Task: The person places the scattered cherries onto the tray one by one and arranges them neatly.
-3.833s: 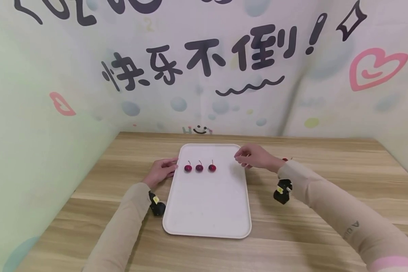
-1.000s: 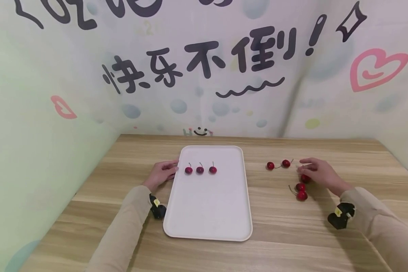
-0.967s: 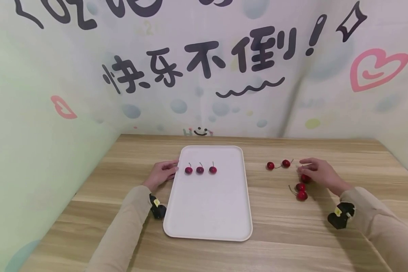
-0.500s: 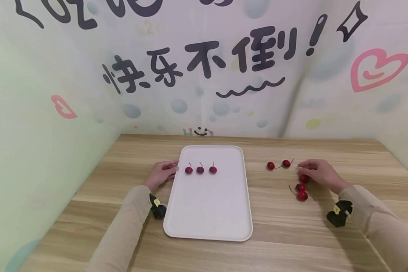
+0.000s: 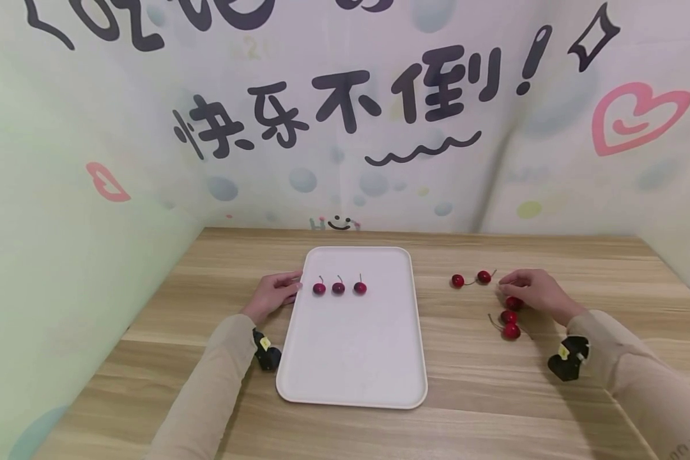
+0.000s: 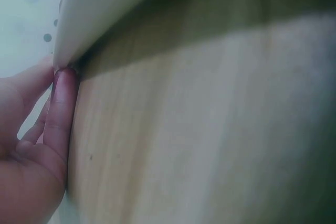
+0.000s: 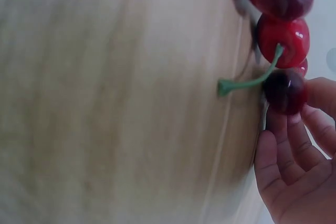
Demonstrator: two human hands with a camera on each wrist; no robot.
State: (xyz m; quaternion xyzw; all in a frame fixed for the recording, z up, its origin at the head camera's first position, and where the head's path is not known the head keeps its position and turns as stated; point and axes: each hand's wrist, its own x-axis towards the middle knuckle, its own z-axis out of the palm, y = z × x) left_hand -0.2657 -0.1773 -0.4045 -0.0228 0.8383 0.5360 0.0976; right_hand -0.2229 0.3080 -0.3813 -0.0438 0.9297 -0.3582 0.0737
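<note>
In the head view, my left hand (image 5: 271, 296) is at the left edge of a white rectangular tray (image 5: 351, 358), pinching its rim. The left wrist view shows a finger (image 6: 60, 114) against the rim's underside. A row of 3 dark red cherries (image 5: 338, 288) with stems upward sits near the tray's far end. To the right of the tray, my right hand (image 5: 537, 294) has its thumb and fingertips together at a cherry (image 5: 513, 303), apparently by the stem. The right wrist view shows a dark cherry (image 7: 285, 92) at the fingertips; the exact contact is partly hidden.
Two more cherries (image 5: 457, 280) lie between the tray and my right hand. Another pair (image 5: 510, 331) rests just in front of that hand, side by side. All lie on the wood-grain table (image 5: 471, 396), with a printed backdrop (image 5: 345, 179) behind.
From over the tray's right edge, my right hand moved right to the loose cherries. Its fingertips then closed together and shifted slightly left with the cherry. My left hand stays at the tray.
</note>
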